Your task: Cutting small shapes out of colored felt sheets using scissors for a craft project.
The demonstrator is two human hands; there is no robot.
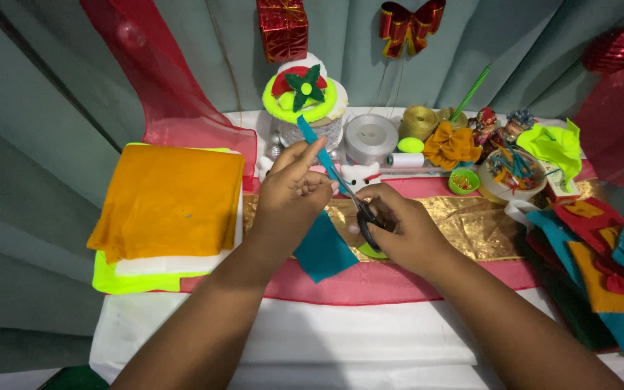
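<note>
Hands cutting a teal felt piece [322, 249] at frame centre with black-handled scissors [355, 206].

Left hand [292, 193] is pinching the felt's narrow upper strip, fingers closed on it; right hand [402, 230] is gripping the scissors, blades running along the strip. Folded orange felt stack [170, 198] is lying at left, mixed felt cutouts [604, 263] at right, silver ribbon spool [370, 137] behind.

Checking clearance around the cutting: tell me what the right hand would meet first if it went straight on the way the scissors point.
Probably the teal felt strip already between the blades of the scissors in the right hand, then the left hand pinching it; depth beyond is unclear.
</note>
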